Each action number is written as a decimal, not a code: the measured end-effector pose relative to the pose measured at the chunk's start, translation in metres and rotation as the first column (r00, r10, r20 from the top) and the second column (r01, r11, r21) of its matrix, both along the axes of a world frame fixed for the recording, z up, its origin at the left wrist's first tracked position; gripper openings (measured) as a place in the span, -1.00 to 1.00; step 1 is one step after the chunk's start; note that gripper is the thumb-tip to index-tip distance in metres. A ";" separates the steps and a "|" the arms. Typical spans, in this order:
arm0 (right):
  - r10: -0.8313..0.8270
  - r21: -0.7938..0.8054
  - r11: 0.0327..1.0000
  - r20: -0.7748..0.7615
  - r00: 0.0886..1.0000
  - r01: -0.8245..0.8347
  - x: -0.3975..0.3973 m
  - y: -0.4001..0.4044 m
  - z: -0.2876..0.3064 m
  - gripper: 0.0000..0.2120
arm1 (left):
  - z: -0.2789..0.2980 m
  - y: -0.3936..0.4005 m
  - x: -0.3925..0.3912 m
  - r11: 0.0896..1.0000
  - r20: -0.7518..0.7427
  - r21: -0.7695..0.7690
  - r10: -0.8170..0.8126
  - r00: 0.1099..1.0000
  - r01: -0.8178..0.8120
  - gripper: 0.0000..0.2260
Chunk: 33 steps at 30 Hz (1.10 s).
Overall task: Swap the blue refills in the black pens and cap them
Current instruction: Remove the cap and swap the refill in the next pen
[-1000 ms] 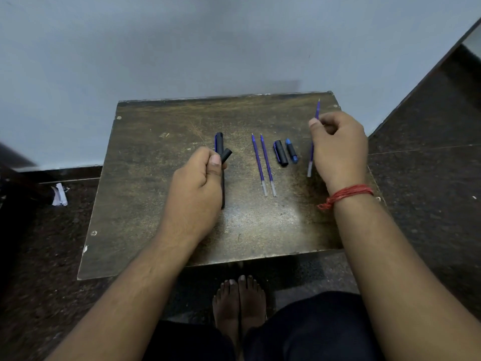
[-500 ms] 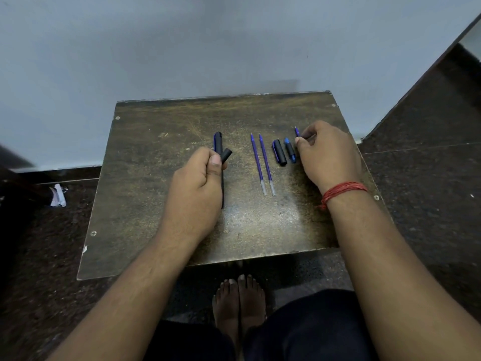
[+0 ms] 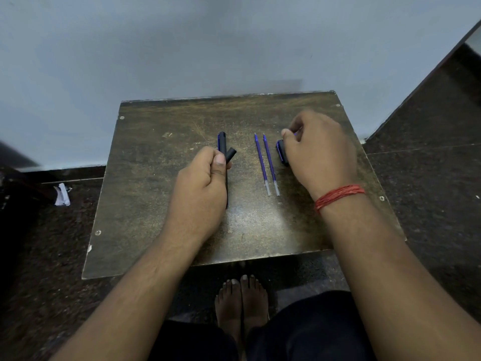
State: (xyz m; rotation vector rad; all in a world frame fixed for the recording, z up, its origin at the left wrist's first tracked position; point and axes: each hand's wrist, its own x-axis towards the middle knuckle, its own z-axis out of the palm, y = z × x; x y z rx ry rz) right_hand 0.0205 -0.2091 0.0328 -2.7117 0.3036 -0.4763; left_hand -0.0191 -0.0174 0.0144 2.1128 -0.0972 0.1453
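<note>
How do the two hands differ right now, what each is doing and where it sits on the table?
The left hand grips a black pen barrel near the table's middle; the right hand has its fingers curled over the small parts near the right edge. Only the right wrist wears a red thread. Both are curled, knuckles up.

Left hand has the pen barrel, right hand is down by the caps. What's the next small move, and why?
Probably shift the right hand left to pick up one of the two blue refills on the table. The left hand grips a black pen barrel with its open end up, apparently ready for a refill. Whether the right hand holds anything is hidden.
</note>
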 end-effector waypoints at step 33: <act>0.134 0.399 0.915 -0.166 0.977 -0.058 -0.011 0.032 0.017 -0.82 | 0.001 0.001 0.001 0.999 0.006 -0.035 0.009 1.000 -0.008 -0.74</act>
